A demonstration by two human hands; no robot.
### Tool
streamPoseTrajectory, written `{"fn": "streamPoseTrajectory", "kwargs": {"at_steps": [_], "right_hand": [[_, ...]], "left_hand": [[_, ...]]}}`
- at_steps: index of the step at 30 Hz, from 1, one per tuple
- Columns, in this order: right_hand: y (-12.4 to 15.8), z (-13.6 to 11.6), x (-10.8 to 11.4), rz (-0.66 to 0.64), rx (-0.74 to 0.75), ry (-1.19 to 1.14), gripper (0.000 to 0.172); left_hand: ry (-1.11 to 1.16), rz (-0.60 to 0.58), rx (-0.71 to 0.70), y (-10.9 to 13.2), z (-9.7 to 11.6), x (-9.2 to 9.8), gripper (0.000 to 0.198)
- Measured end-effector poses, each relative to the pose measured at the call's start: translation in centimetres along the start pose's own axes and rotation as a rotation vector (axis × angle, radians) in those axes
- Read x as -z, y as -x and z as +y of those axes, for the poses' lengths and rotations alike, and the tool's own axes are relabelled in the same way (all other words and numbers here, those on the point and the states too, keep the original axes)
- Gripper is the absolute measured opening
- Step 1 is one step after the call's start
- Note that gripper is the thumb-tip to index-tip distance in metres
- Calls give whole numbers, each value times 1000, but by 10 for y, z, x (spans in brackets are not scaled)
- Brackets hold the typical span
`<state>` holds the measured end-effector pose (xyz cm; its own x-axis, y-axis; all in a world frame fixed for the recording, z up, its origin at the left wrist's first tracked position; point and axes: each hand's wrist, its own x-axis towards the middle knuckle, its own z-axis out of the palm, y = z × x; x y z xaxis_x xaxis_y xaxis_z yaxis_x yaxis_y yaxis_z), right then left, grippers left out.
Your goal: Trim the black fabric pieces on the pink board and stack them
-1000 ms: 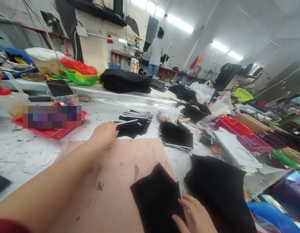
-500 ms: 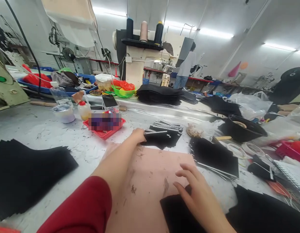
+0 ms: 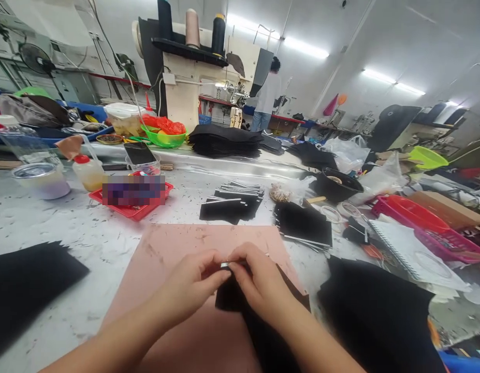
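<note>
Over the pink board (image 3: 162,254), both hands meet with fingertips almost touching. My left hand (image 3: 197,280) pinches a small black piece with a white strip (image 3: 224,264) along its top edge. Thumb and fingers of my right hand (image 3: 259,282) are closed on the same piece just beside. Below the hands, a larger black piece (image 3: 266,342) lies across the board, partly hidden by the right wrist. Beyond the board rests a fanned stack of black pieces with white strips (image 3: 234,204); a similar stack (image 3: 304,225) lies to its right.
Black pieces lie at the left (image 3: 30,290) and right (image 3: 375,305). Farther back are a red tray (image 3: 136,210), a jar (image 3: 41,181), a glue bottle (image 3: 86,173), a spiral notebook (image 3: 414,254) and a pink basket (image 3: 426,228). A person (image 3: 266,96) stands in the background.
My left hand has come back from the fanned stack to the board's middle. The right hand has closed and moved to meet it. The view has turned to the right.
</note>
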<state>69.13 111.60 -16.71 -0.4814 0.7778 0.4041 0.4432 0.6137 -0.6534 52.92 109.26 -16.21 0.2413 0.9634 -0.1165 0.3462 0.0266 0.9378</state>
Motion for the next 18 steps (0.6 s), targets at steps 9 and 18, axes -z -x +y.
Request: {"fn": "streamPoseTrajectory", "kwargs": {"at_steps": [9,18], "right_hand": [[38,-26,-11,42,242,280,13],[58,-47,-16,236,286,305,18]], "left_hand": [[-239,70,3,55,-17,-26,23],[-124,39,53,73,-8,-34,27]]}}
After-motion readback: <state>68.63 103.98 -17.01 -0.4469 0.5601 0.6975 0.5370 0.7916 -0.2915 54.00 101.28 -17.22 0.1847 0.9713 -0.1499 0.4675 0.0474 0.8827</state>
